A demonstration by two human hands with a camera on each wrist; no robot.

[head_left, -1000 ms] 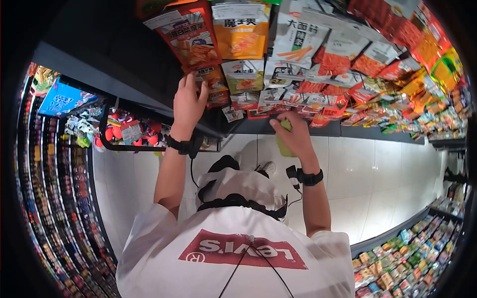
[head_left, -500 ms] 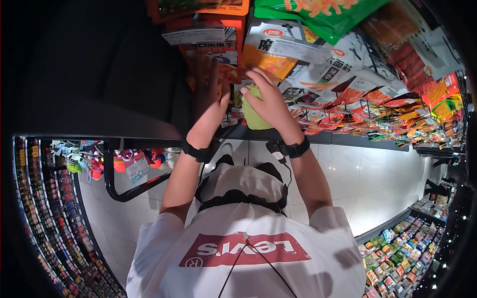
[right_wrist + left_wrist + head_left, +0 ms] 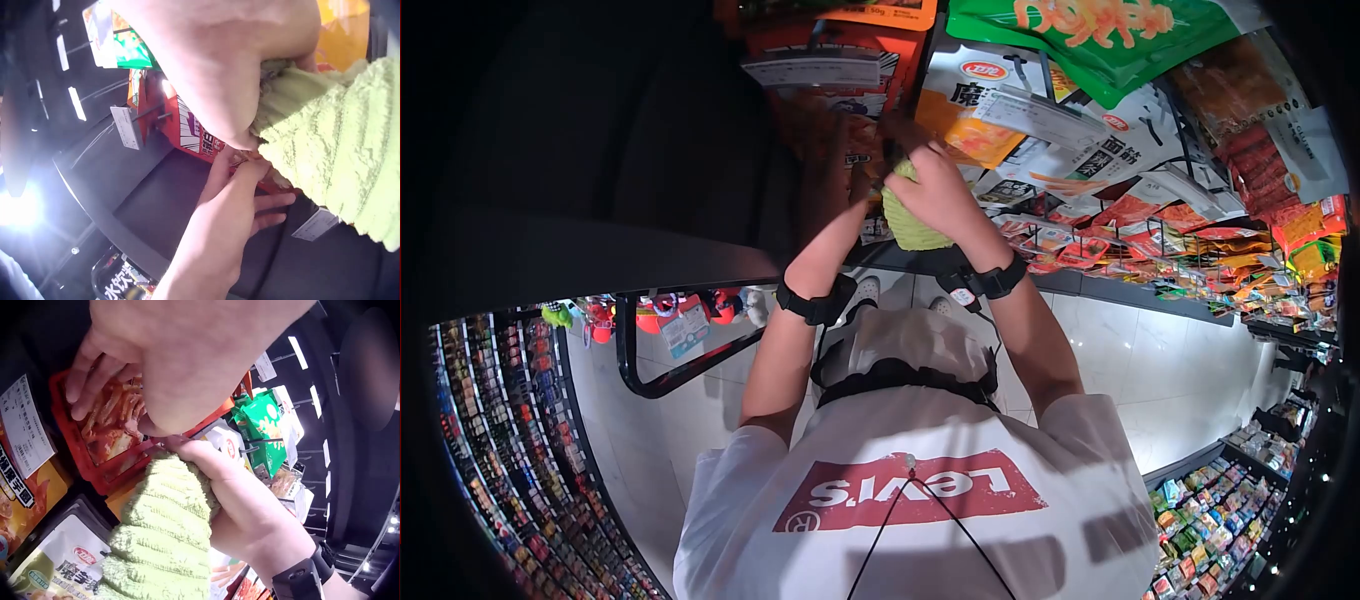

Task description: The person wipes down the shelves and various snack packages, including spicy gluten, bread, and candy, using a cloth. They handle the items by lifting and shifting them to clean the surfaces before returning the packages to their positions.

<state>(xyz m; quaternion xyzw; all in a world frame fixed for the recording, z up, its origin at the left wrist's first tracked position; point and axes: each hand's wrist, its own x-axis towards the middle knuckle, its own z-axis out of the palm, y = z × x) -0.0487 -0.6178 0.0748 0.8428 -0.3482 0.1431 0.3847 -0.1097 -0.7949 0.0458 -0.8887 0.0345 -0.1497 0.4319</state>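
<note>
A green ribbed fluffy cloth [image 3: 162,531] hangs from my right hand [image 3: 940,195], which grips it at its upper end. The fingers of my left hand [image 3: 169,356] spread across a red snack packet [image 3: 115,428], with thumb and forefinger pinching its lower part in the right wrist view. My two hands meet at the packet, thumbs close together and the cloth's top right beside them. In the head view, shadow darkens both hands' fingers.
Several snack packets hang on hooks to the right, among them a green packet [image 3: 1100,45] and a white-and-orange packet [image 3: 970,110]. Price tags [image 3: 810,70] stick out before them. A dark panel [image 3: 600,260] stands at left. Below it is a black bar frame [image 3: 680,378].
My right hand has come up and left with the cloth to the red packet, beside my left hand. My left hand has moved in on the packet, and the view has shifted closer to the rack.
</note>
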